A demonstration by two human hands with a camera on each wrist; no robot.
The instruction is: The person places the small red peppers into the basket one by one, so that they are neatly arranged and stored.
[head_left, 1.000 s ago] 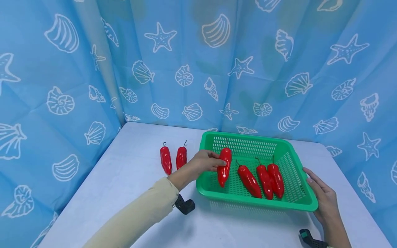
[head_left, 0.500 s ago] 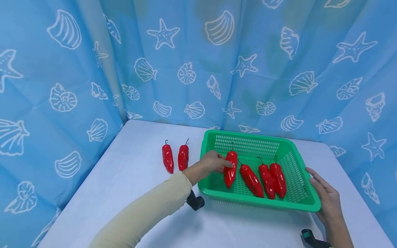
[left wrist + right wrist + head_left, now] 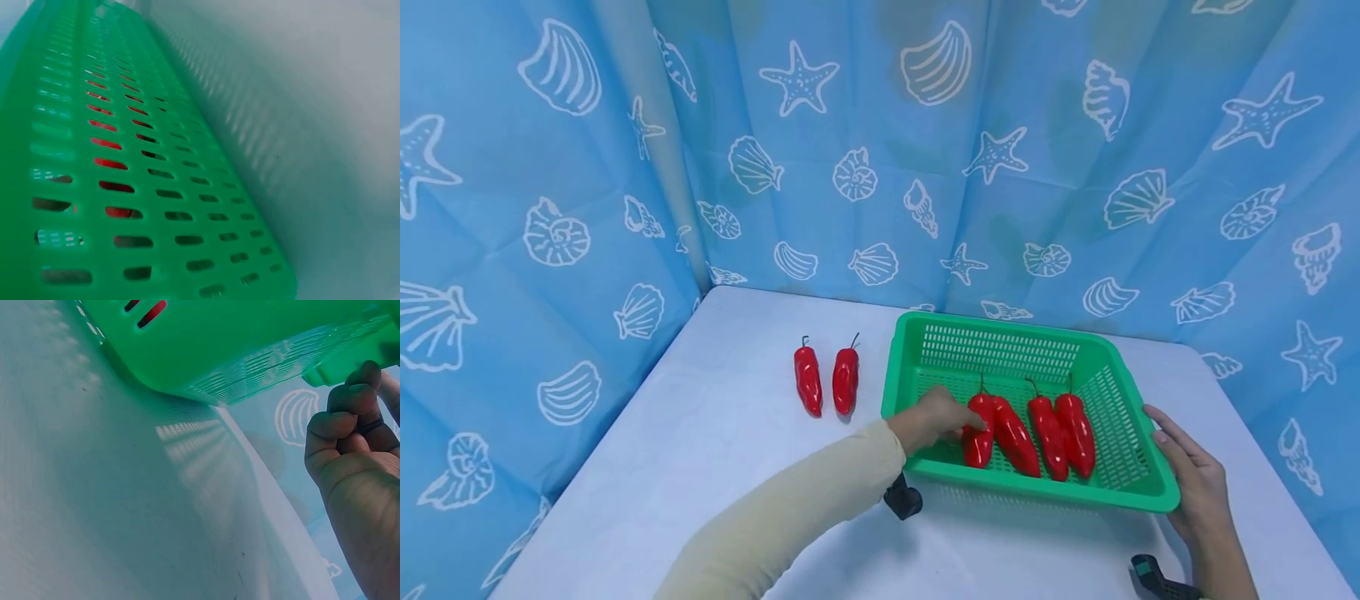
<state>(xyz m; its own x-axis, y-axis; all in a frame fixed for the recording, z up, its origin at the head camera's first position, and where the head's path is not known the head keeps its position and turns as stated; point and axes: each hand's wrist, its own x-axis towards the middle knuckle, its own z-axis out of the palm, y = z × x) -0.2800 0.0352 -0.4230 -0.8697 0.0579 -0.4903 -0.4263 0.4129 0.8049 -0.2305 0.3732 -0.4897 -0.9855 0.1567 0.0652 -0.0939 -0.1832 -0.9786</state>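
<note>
My left hand (image 3: pixel 942 414) reaches over the green plastic basket's (image 3: pixel 1037 498) left side. It holds a red chili pepper (image 3: pixel 978 450) low inside, against another chili pepper (image 3: pixel 1017 442). Two other chili peppers (image 3: pixel 1048 437) lie side by side to the right in the basket. On the basket's right rim my right hand (image 3: pixel 1197 483) grips with the thumb on top. The right wrist view shows its curled fingers (image 3: pixel 337 425) by the rim. In the left wrist view the slotted basket wall (image 3: pixel 181 215) hides the left hand, with bits of red showing through.
Two more red chili peppers (image 3: pixel 808 382) lie on the white table (image 3: pixel 700 433), left of the basket. A blue curtain (image 3: pixel 820 167) with white shells and starfish hangs behind and at both sides. A black wrist device (image 3: pixel 902 497) sits under the left wrist.
My left hand has lowered its chili pepper and moved it right and nearer, beside the others in the basket. The right hand keeps its grip on the rim. The head view has shifted slightly.
</note>
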